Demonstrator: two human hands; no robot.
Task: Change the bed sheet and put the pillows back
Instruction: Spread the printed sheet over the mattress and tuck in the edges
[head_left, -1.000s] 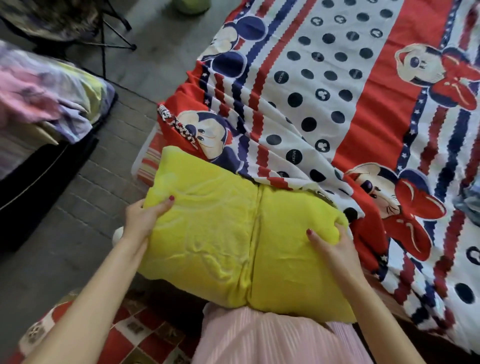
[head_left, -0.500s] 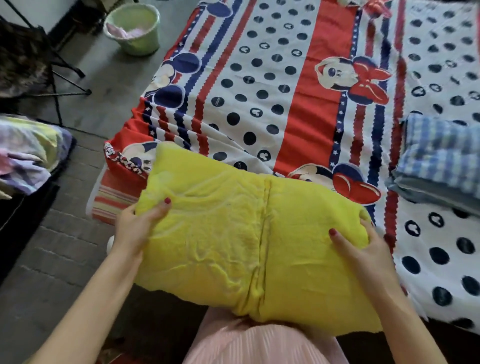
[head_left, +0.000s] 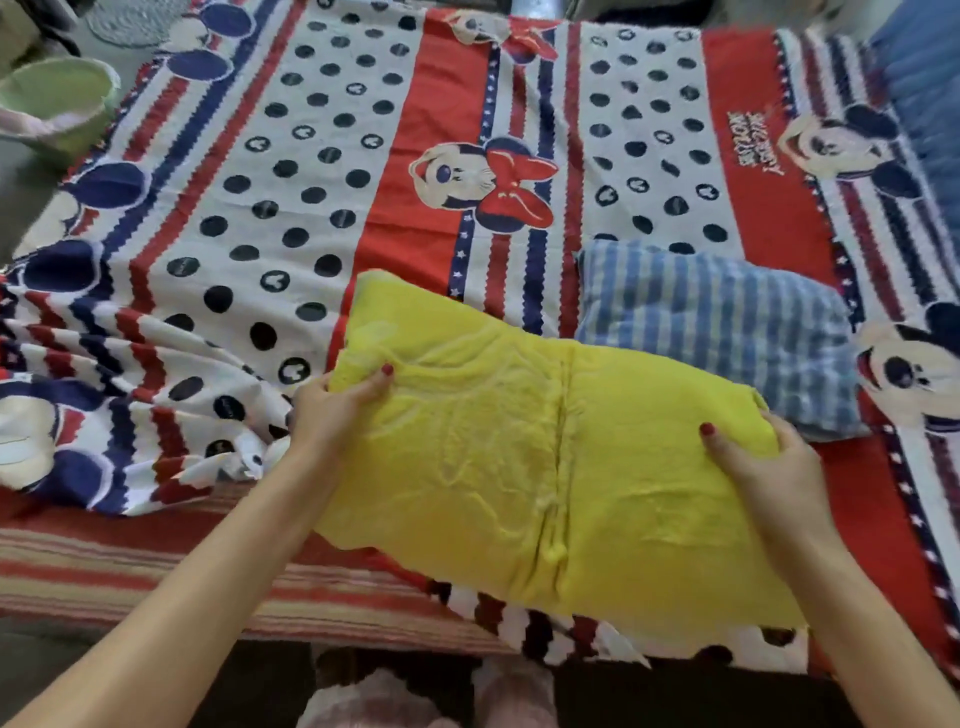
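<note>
A yellow pillow (head_left: 545, 457) lies across the near edge of the bed, over the red, white and blue cartoon-mouse sheet (head_left: 332, 171). My left hand (head_left: 332, 410) grips the pillow's left end, thumb on top. My right hand (head_left: 763, 467) grips its right end the same way. A blue-and-white checked pillow (head_left: 727, 327) lies flat on the sheet just behind the yellow one, to the right. The sheet is bunched and wrinkled at the near left corner (head_left: 156, 415).
A striped mattress edge (head_left: 130, 561) shows below the bunched sheet at the near left. A pale green tub (head_left: 57, 104) stands on the floor at the far left. Blue fabric (head_left: 919, 104) runs along the bed's far right side.
Both hands have carried the yellow pillow from beside the bed's left corner to the right, onto the bed next to the checked pillow. The view has swung right with it.
</note>
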